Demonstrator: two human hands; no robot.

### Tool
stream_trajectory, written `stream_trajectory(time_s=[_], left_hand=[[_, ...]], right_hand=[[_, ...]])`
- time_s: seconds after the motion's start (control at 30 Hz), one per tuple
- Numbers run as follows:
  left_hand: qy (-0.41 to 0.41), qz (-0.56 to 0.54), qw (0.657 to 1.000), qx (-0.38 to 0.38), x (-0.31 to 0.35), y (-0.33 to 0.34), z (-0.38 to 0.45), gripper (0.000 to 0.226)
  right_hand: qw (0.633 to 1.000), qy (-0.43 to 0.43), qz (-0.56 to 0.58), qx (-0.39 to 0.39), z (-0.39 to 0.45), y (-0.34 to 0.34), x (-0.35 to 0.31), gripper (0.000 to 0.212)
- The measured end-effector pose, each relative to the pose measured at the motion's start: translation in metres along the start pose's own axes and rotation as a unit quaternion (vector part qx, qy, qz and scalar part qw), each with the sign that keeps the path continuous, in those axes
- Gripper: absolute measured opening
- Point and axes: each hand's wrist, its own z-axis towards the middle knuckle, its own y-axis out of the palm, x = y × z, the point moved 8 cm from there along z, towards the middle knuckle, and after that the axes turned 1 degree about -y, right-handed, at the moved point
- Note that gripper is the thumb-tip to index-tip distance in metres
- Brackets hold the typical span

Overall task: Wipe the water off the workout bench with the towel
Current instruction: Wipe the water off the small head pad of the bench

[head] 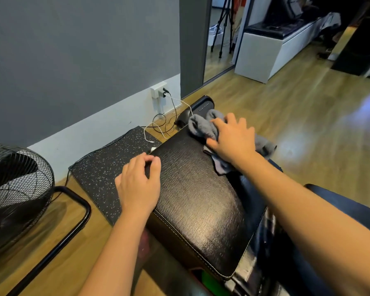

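Observation:
The workout bench has a black textured leather pad with white stitching and fills the middle of the view. A crumpled grey towel lies on its far end. My right hand presses down on the towel with fingers spread over it, gripping the cloth. My left hand rests on the bench's left edge, its fingers curled over the side. I cannot make out water drops on the shiny pad.
A speckled black rubber mat lies on the wooden floor left of the bench. A black floor fan stands at the far left. Cables run from a wall socket. A white bench box is at the back right.

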Motion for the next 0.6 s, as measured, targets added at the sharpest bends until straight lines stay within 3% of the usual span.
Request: stream_trajectory(time_s=[0.13,0.4,0.5,0.6], left_hand=[[0.005,0.052,0.999,0.012,0.001,0.002,0.001,0.028],[0.020,0.031,0.999,-0.005,-0.002,0.000,0.002,0.022],[0.045,0.040,0.998,-0.032,0.001,-0.001,-0.001,0.022],[0.114,0.061,0.990,-0.056,0.020,0.005,-0.016,0.023]], right_hand=[[0.999,0.007,-0.034,0.037,-0.021,-0.009,-0.016,0.055],[0.986,-0.160,0.008,0.040,-0.170,-0.041,-0.092,0.070],[0.985,-0.165,0.023,0.031,-0.161,-0.039,-0.072,0.069],[0.994,-0.106,0.005,0.031,-0.116,-0.027,-0.037,0.061]])
